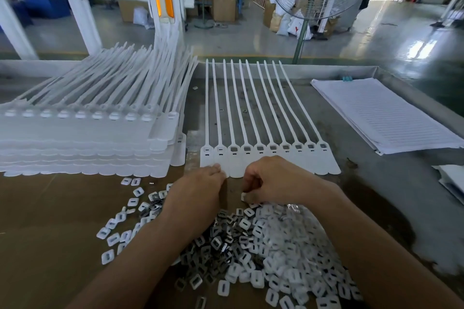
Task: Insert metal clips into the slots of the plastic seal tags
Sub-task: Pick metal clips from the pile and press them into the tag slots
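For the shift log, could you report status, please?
Left hand on white plastic seal-tag strip. Right hand pinching small clip. Nothing blocking.

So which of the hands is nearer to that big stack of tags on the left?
Left. The left hand sits just right of the stack of tags, fingertips on the flat row of tags. The right hand is farther right.

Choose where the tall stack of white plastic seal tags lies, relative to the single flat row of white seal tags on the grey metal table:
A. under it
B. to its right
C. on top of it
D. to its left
D: the tall stack of white plastic seal tags sits left of the single flat row of white seal tags, beside it, not over it.
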Tool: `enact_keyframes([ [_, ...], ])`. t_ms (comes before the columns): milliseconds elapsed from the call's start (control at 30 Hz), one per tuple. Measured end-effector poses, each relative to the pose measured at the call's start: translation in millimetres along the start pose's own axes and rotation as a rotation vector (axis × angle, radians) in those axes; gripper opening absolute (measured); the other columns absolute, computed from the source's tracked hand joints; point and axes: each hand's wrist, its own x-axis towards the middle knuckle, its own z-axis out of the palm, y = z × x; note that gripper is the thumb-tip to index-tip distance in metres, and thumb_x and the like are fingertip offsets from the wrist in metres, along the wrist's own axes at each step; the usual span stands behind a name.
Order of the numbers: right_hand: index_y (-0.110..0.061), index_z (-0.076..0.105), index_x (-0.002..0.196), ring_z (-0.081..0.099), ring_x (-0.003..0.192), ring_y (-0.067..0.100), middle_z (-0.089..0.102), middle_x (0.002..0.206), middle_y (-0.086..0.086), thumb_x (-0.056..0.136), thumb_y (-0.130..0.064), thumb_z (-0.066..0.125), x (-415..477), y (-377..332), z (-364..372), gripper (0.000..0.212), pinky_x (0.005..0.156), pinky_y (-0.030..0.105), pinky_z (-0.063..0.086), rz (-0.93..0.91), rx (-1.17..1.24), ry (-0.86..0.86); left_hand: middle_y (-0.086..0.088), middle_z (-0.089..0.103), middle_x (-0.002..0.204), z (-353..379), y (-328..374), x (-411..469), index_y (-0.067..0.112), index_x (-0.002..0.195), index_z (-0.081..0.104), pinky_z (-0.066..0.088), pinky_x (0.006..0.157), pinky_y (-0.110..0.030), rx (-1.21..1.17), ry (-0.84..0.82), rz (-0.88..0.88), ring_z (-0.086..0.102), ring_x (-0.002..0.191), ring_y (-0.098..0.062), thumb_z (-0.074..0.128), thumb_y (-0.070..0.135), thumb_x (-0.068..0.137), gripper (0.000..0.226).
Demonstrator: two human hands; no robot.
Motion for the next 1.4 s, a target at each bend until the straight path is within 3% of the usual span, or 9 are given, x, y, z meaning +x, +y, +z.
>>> enact_keyframes([
  [67,-0.017,0.065,0.09,0.056,0.066,0.006,0.053,0.07,-0.015,0.082,-0.025,0.068,1,-3,2,0.012,0.066,0.024,0.052,0.013,-0.01,0.006,0.007,0.043,0.139,0,0,-1,0.024,0.128,0.048,0.037,0.093,-0.023,-0.005,-0.006,0.0,0.045,0.12,-0.012,0.038,0.008,0.086,0.045],
  [267,-0.019,0.059,0.081,0.05,0.063,-0.001,0.055,0.073,-0.013,0.087,-0.025,0.062,0,1,4,0.008,0.057,0.012,0.04,0.0,0.084,0.108,0.007,0.037,0.144,0,-1,0,0.023,0.133,0.043,0.032,0.099,-0.021,0.0,-0.015,0.02,0.04,0.126,-0.01,0.038,0.008,0.088,0.048],
  [433,-0.011,0.055,0.082,0.067,0.061,0.006,0.068,0.073,-0.002,0.091,-0.015,0.053,1,5,0,0.01,0.062,0.031,0.058,0.092,0.383,0.293,0.008,0.036,0.145,1,-1,-1,0.024,0.134,0.043,0.03,0.101,-0.019,-0.013,0.002,0.009,0.039,0.127,-0.008,0.039,0.008,0.088,0.049],
  [633,-0.019,0.058,0.076,0.063,0.058,0.004,0.067,0.068,-0.004,0.079,-0.014,0.065,4,15,-3,0.01,0.058,0.02,0.052,0.118,0.317,0.383,0.008,0.032,0.147,3,-3,-2,0.024,0.137,0.039,0.025,0.103,-0.018,-0.023,0.001,0.009,0.033,0.131,-0.007,0.038,0.007,0.088,0.052],
  [833,-0.024,0.062,0.081,0.062,0.056,-0.007,0.059,0.07,-0.02,0.085,-0.014,0.063,15,13,-12,0.011,0.048,0.005,0.041,0.143,0.285,0.336,0.009,0.036,0.144,3,-3,-1,0.024,0.133,0.044,0.031,0.1,-0.019,-0.036,0.022,0.011,0.038,0.128,-0.007,0.04,0.006,0.085,0.051],
  [933,-0.025,0.065,0.081,0.061,0.061,-0.005,0.058,0.07,-0.021,0.083,-0.016,0.066,17,9,-15,0.009,0.053,0.008,0.04,0.129,0.229,0.293,0.008,0.037,0.144,4,-4,-1,0.025,0.134,0.044,0.03,0.101,-0.018,-0.04,0.037,0.018,0.038,0.128,-0.006,0.039,0.006,0.086,0.051],
  [1100,-0.019,0.07,0.101,0.053,0.07,-0.008,0.058,0.078,-0.019,0.082,-0.018,0.069,20,-9,-12,0.019,0.06,0.002,0.039,0.036,0.108,0.2,0.009,0.045,0.138,3,-3,-2,0.026,0.127,0.051,0.038,0.092,-0.02,-0.022,0.051,0.028,0.048,0.119,-0.009,0.039,0.009,0.087,0.045],
  [1233,-0.017,0.067,0.11,0.058,0.1,0.011,0.065,0.109,-0.002,0.083,-0.023,0.067,30,-21,-4,0.028,0.087,0.023,0.045,0.037,-0.079,0.137,0.01,0.049,0.133,2,-3,-2,0.028,0.124,0.053,0.039,0.088,-0.019,-0.024,0.05,0.038,0.05,0.113,-0.009,0.039,0.014,0.088,0.041],
  [1400,-0.015,0.069,0.102,0.056,0.1,0.015,0.064,0.109,0.001,0.085,-0.019,0.064,37,-23,4,0.018,0.08,0.022,0.04,0.041,-0.136,0.152,0.008,0.051,0.13,2,-2,-2,0.029,0.127,0.051,0.04,0.088,-0.021,-0.024,0.041,0.046,0.049,0.113,-0.01,0.038,0.014,0.089,0.042],
])
